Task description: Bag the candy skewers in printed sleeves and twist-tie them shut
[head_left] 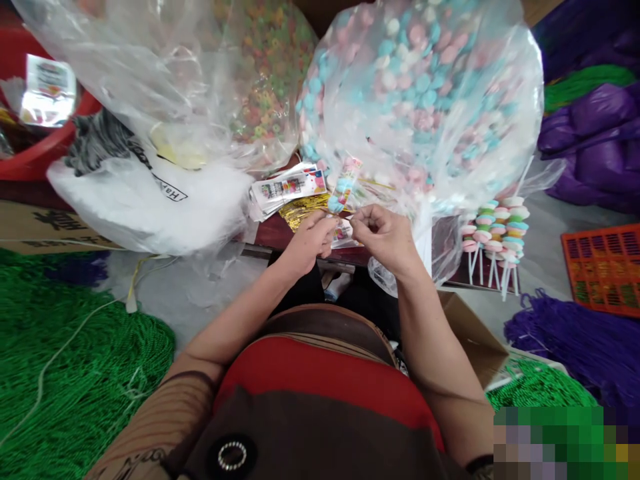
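My left hand (314, 241) is closed in a pinch at the lower end of a small wrapped marshmallow candy (345, 185), which shows pink and blue pieces inside a printed clear wrapper. Just to the right, my right hand (385, 233) has thumb and forefinger pressed together; whatever lies between them is too small to make out. Gold twist ties (304, 212) lie in a fan beside my left hand. Behind them is a stack of printed wrappers (287, 189). Another printed wrapper (345, 233) is partly hidden between my hands.
Large clear bags hold pastel marshmallows (425, 80) and fruit-coloured ring candies (273, 73). Several marshmallow skewers (500, 230) stand at the table's right edge. A white plastic bag (200, 207) and red basin (37, 150) are left. Green cords (75, 353) and an orange crate (603, 267) flank me.
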Action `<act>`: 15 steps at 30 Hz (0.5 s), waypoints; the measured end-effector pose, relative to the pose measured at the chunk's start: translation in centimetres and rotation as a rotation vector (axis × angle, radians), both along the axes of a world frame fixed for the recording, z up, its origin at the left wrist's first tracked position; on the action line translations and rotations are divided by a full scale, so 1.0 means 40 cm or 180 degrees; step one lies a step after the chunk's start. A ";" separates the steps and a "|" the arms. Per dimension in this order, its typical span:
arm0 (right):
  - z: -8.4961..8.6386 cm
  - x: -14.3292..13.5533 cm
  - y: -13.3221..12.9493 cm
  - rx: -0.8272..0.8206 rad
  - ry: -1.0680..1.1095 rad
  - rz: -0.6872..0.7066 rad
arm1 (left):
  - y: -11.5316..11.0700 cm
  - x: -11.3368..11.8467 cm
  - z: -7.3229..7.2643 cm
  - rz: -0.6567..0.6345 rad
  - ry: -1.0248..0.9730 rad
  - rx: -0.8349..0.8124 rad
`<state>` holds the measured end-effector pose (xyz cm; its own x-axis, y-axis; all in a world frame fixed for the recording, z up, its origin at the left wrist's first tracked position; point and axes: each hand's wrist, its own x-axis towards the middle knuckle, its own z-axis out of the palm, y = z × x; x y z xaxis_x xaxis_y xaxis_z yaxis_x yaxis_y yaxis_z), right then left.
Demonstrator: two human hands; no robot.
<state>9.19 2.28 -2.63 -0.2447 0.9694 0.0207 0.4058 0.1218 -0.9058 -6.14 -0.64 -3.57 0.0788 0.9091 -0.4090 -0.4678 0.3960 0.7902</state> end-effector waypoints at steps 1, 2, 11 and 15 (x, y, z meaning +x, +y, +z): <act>-0.004 -0.004 -0.003 0.0034 -0.0044 -0.0027 | -0.003 0.004 -0.001 -0.0001 0.0033 0.0046; -0.007 -0.007 -0.005 0.0067 -0.0073 -0.0053 | -0.005 0.006 -0.004 0.0012 0.0051 0.0100; -0.024 -0.012 -0.029 0.0160 0.0342 0.0006 | -0.004 0.005 -0.033 0.0121 -0.0047 0.0306; -0.032 -0.018 -0.039 -0.0221 0.0904 -0.0182 | -0.010 0.003 -0.005 -0.0357 -0.0501 0.0039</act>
<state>8.48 0.71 -3.92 -0.1836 0.9829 0.0139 0.1394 0.0400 -0.9894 -6.02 -1.03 -3.76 0.2421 0.8958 -0.3726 -0.5394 0.4435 0.7158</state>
